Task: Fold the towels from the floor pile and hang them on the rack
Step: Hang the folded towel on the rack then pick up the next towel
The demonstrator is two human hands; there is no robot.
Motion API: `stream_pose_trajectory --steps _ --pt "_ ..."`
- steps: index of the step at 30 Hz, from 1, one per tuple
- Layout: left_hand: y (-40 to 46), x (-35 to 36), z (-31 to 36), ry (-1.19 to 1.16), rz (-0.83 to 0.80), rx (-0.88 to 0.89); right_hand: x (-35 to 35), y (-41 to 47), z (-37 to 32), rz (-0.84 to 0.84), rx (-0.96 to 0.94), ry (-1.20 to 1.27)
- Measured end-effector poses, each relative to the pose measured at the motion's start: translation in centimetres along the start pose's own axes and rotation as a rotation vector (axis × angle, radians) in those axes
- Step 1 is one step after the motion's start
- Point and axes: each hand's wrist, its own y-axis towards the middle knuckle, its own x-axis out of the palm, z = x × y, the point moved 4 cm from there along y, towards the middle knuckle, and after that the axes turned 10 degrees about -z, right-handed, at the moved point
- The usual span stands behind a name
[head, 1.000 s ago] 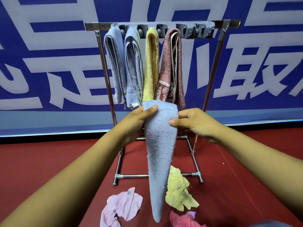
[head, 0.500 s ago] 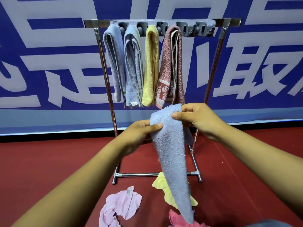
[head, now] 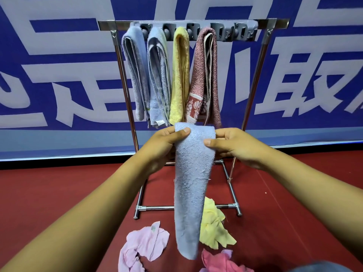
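Blue towel held up before the rack

The fuzzy, narrow folded blue towel (head: 191, 183) was pinched at its top corners by the left hand (head: 164, 146) and right hand (head: 233, 146), thumbs curled over the terry.

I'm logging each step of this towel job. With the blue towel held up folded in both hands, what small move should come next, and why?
Probably lift the blue towel toward the free clips right of the red towel on the rack. Left hand and right hand pinch its top corners; it hangs folded and narrow, below the four hung towels.
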Motion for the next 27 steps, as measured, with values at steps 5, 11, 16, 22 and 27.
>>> stream_pose_trajectory --steps 5,11,16,22,27 --pt "-0.7 -0.9 -0.4 -0.042 -0.031 0.008 0.5 0.7 -0.5 0.073 -0.093 0.093" --pt "-1.3 -0.9 -2.4 0.038 -0.082 -0.071 1.1 1.4 -1.1 0.161 -0.096 0.09" --pt "-0.7 -0.6 -2.6 0.058 -0.055 -0.035 0.7 1.2 -1.2 0.253 -0.088 0.162" --pt "0.2 0.6 -0.8 0.011 -0.058 0.058 -0.2 0.2 -0.6 0.065 -0.053 0.174" --pt "0.2 0.9 -0.2 0.049 -0.062 0.029 -0.7 -0.3 -0.4 0.055 -0.042 0.154"
